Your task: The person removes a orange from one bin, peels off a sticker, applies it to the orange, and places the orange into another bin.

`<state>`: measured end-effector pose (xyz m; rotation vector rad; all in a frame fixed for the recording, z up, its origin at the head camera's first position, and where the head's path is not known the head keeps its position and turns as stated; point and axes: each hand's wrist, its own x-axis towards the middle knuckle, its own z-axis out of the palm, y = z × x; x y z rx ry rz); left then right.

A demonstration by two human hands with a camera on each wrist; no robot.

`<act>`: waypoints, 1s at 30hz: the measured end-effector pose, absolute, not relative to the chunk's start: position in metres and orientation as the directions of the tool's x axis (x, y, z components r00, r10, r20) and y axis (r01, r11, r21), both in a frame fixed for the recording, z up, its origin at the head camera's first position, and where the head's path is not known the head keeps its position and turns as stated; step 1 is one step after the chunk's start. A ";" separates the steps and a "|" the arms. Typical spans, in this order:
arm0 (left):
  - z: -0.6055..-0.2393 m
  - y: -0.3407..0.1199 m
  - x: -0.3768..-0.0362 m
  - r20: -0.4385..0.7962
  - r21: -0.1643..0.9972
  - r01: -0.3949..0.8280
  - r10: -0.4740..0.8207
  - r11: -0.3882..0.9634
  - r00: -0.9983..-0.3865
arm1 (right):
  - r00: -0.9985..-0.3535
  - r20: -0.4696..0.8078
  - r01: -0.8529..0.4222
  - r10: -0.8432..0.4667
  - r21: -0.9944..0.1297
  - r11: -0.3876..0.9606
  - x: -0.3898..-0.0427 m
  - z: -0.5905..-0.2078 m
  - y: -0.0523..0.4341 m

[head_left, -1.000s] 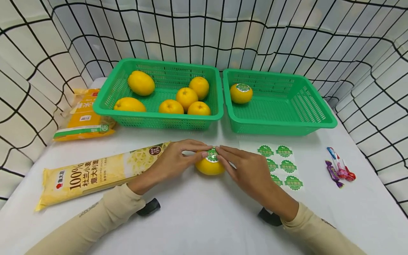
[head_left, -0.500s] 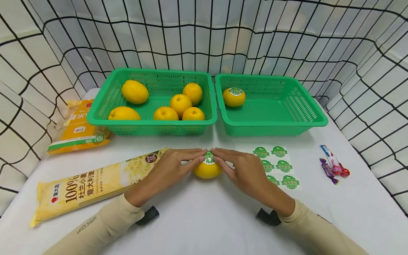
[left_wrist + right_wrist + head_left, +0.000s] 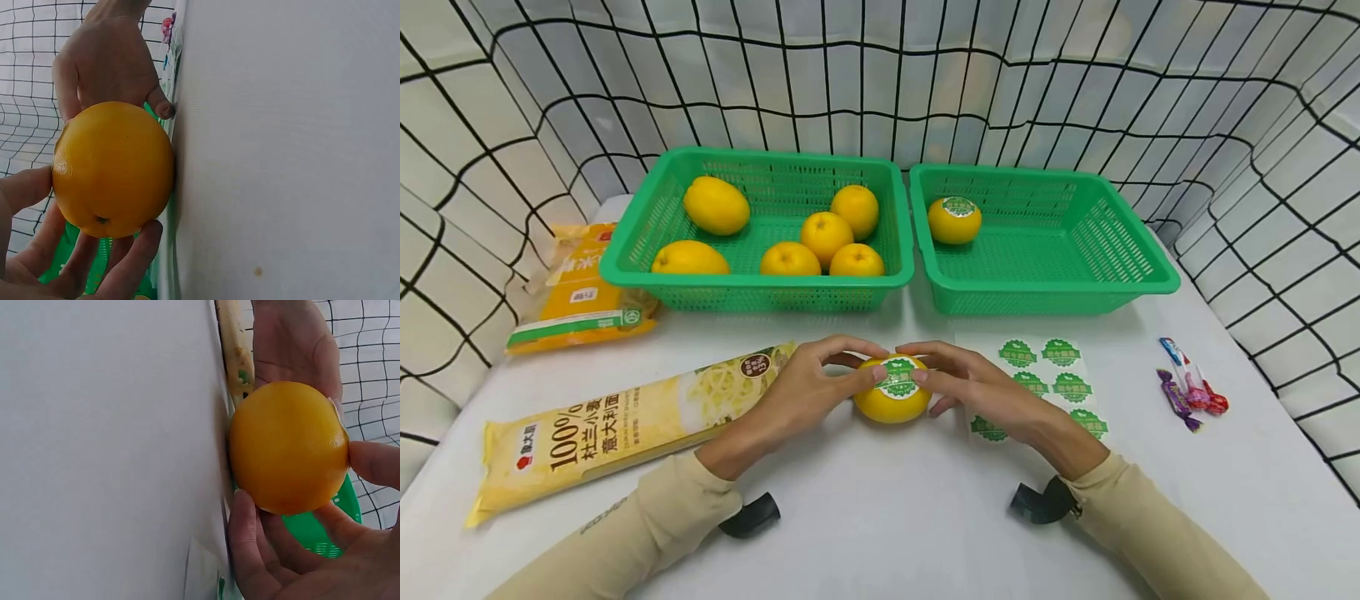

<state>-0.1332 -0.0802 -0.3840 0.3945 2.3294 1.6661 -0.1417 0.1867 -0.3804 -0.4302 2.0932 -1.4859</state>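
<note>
Both hands (image 3: 805,387) (image 3: 981,387) grip green-stickered orange (image 3: 892,400); pasta bag (image 3: 617,417) "100%".

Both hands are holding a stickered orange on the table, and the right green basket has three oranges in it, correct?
Not quite. The head view shows the right green plastic basket holds only one round yellow-orange fruit. Both the left hand and right hand do hold the stickered orange.

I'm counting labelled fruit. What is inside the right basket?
The right basket holds one orange with a green sticker on top, near its back left corner. Its front wall hides a strip of floor.
</note>
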 end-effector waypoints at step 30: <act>-0.387 -0.083 -0.140 -0.056 0.956 0.066 0.399 0.286 -0.915 | -0.737 -0.218 -0.101 -0.640 -0.900 0.423 -0.163 -0.381 0.186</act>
